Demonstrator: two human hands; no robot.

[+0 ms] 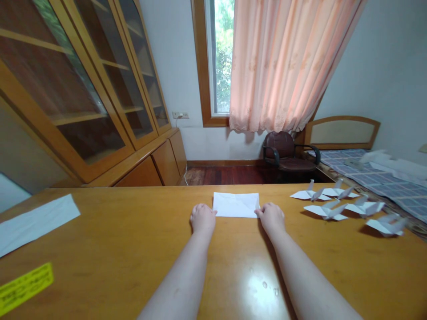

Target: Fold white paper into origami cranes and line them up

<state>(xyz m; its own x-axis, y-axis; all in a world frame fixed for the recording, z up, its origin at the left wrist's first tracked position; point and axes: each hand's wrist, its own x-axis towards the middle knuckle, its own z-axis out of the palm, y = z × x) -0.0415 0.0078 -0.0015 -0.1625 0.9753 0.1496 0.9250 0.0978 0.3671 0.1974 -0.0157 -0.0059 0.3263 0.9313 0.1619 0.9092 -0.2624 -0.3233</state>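
A white folded sheet of paper [235, 204] lies on the wooden table near its far edge, its long side running left to right. My left hand [203, 218] pinches its lower left corner, fingers curled under and thumb against the edge. At the lower right corner, my right hand [271, 218] grips the paper the same way. The fingers below the knuckles are mostly hidden. To the right of my right hand stand several white folded paper cranes [325, 210], wings spread.
White paper [36, 224] lies at the table's left, above a yellow label [25, 286] with dark print. Beyond the wooden table [133, 249] are a brown armchair [283, 151], a bed with a checked cover [376, 173], a glass-doored cabinet [160, 162] and a pink curtain [283, 66].
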